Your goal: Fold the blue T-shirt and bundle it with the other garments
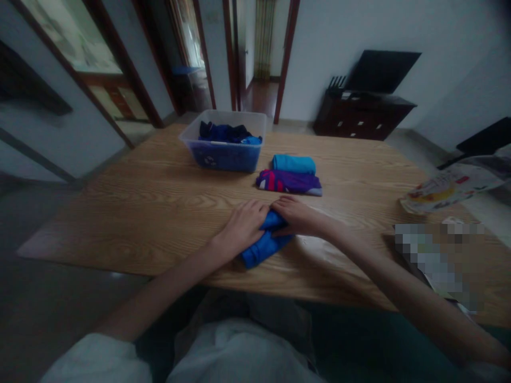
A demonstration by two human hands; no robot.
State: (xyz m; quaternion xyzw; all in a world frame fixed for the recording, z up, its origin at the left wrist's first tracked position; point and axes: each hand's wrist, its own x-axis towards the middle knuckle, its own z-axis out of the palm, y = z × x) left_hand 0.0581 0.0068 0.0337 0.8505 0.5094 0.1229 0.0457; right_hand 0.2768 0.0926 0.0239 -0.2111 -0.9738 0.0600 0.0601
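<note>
Blue cloth (pixel 262 250) on table (pixel 159 213), under both hands, loose end poking out nearside. Right hand (pixel 294 215) clasped on its far right part, thumb nearside; left hand (pixel 245 222) laid over left edge, can't tell if pinching. Looks light, soft, floppy, not fragile; probably unrolls if loosed. Best hold: both sides of the fold, beneath the fingers.

Table (pixel 139 207): bin (pixel 227 159), blue cloth (pixel 265 248), teal roll (pixel 294 164), purple bundle (pixel 297 182).

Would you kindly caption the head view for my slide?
Left hand and right hand handling blue fabric on a wooden table, bin beyond.
</note>
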